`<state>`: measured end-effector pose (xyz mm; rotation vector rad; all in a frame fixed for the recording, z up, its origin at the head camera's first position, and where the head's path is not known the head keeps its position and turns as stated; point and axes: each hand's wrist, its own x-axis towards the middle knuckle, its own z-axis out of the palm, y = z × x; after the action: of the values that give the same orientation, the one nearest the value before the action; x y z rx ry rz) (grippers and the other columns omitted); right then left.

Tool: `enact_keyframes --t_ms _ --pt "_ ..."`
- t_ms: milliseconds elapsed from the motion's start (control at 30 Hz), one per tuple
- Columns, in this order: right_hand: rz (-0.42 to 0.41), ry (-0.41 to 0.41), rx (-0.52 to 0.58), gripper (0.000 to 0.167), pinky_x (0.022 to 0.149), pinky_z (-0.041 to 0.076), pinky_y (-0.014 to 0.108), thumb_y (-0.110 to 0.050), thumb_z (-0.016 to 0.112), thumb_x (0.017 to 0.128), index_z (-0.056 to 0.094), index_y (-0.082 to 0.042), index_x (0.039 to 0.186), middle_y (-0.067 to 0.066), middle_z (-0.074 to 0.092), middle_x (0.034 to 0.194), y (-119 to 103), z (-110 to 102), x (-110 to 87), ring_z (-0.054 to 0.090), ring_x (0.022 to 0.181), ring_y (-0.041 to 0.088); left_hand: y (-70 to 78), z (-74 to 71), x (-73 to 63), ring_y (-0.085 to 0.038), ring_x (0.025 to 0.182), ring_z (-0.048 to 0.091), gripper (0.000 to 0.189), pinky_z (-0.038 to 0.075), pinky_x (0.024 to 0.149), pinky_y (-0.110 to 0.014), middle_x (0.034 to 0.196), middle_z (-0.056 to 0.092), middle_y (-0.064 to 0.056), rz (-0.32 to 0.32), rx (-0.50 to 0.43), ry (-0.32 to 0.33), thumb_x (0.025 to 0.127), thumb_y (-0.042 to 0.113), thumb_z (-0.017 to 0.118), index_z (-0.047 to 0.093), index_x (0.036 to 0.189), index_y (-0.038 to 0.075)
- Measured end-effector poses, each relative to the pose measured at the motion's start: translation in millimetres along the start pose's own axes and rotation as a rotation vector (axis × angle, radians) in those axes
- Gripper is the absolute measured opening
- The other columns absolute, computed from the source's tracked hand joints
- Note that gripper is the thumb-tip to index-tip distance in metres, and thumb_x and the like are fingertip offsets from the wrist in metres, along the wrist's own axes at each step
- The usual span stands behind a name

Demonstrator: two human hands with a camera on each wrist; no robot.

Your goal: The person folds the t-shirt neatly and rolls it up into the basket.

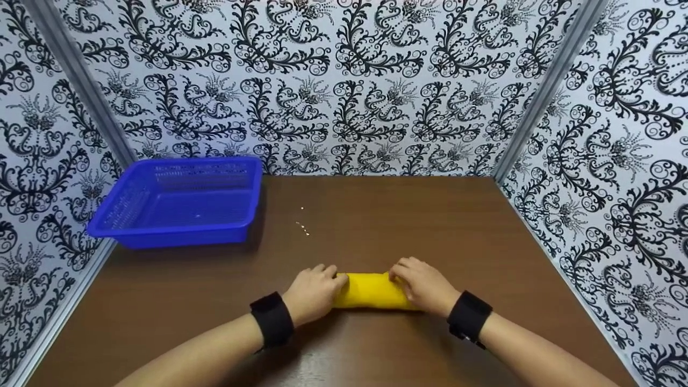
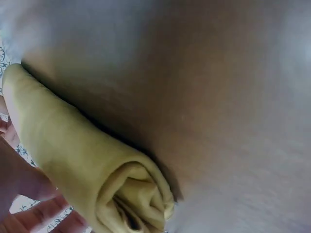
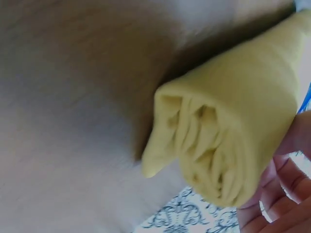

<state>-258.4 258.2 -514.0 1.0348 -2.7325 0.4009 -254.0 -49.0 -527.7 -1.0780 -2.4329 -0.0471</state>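
Note:
A yellow cloth [image 1: 371, 291], rolled into a thick cylinder, lies crosswise near the front of the table. At its left end my left hand [image 1: 313, 293] grips the roll, and my right hand [image 1: 427, 286] grips the right end. The left wrist view shows the spiral end of the cloth [image 2: 82, 150], with the thumb and fingers of the left hand [image 2: 31, 194] along one side. From the right wrist, the other end of the cloth [image 3: 252, 102] shows layered folds and one loose flap, with the right hand's fingers [image 3: 279, 194] against it.
A blue plastic basket [image 1: 185, 234] with perforated walls stands at the back left of the brown table [image 1: 408, 220]. Patterned panels [image 1: 365, 97] rise at the back and both sides. Small bright specks [image 1: 302, 228] show on the tabletop right of the basket.

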Motion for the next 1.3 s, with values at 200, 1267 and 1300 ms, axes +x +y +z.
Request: enact_keyframes --t_ms 200,1267,1300 --pt "-0.011 -0.034 -0.042 0.035 0.090 0.062 0.047 0.001 0.070 0.092 0.073 -0.010 0.125 0.008 0.073 0.117 -8 0 -4.3 0.069 0.102 0.026 2.1 -4.2 -3.9 -0.027 0.079 0.067 0.033 0.060 0.059 -0.041 0.103 0.070 -0.007 0.014 -0.058 -0.099 0.094 0.025 0.073 0.072 0.126 0.018" --pt "0.036 -0.280 0.114 0.052 0.103 0.055 0.062 -0.008 0.062 0.098 0.062 -0.009 0.150 0.014 0.073 0.141 -10 -18 -3.0 0.072 0.123 0.036 -9.3 -30.1 16.4 -0.036 0.109 0.075 0.075 0.062 0.094 -0.051 0.133 0.073 -0.014 -0.036 -0.230 -0.554 0.089 0.014 0.076 0.050 0.159 0.014" --pt "0.047 -0.291 0.134 0.052 0.104 0.055 0.062 -0.008 0.060 0.099 0.062 -0.010 0.151 0.014 0.073 0.142 -10 -19 -2.5 0.072 0.124 0.036 -9.6 -30.7 16.8 -0.036 0.112 0.074 0.075 0.061 0.095 -0.052 0.135 0.072 -0.014 -0.044 -0.243 -0.574 0.090 0.015 0.074 0.048 0.160 0.014"
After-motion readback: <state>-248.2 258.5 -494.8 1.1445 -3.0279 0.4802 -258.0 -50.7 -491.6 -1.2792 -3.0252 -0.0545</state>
